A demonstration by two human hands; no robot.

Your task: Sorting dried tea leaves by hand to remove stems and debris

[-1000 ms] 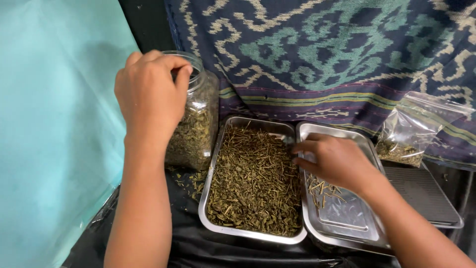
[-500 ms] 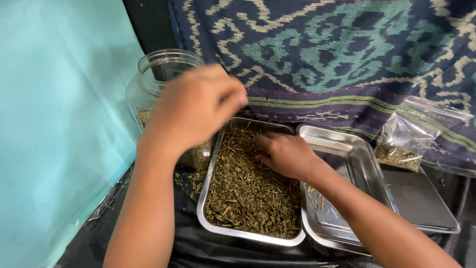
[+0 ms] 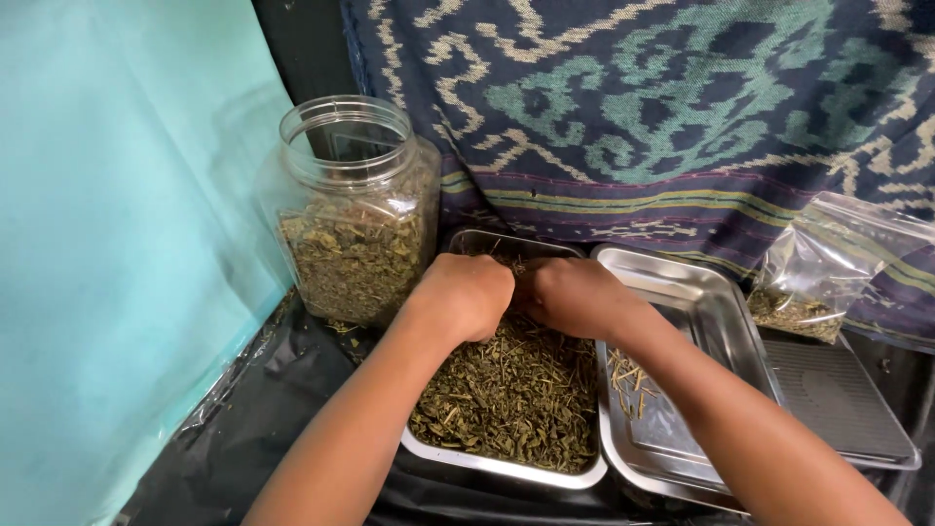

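Hands of one person meet over a steel tray (image 3: 429, 450) at centre frame, which is filled nearly to its rim with dried herb (image 3: 511, 399): a coarse, olive-green to brown mass of crumbled leaf fragments mixed with thin, pale, straw-like stem pieces lying in all directions. Left hand (image 3: 466, 295), entering from the lower left, is curled knuckles-up with its fingers pressed down into the herb at the tray's far end; right hand (image 3: 575, 295), entering from the lower right, is bent the same way just beside it, the two nearly touching. The fingertips of both are buried, so whether either pinches any material cannot be told. Immediately right of the filled tray sits a second steel tray (image 3: 726, 321), mostly bare, with a small scatter of pale stem pieces (image 3: 628, 375) near its left wall. At upper left stands a lidless clear jar (image 3: 355, 209), over half full of similar dried leaf. A clear plastic bag (image 3: 823, 268) holding a little herb leans at right against a patterned woven cloth (image 3: 633, 97).
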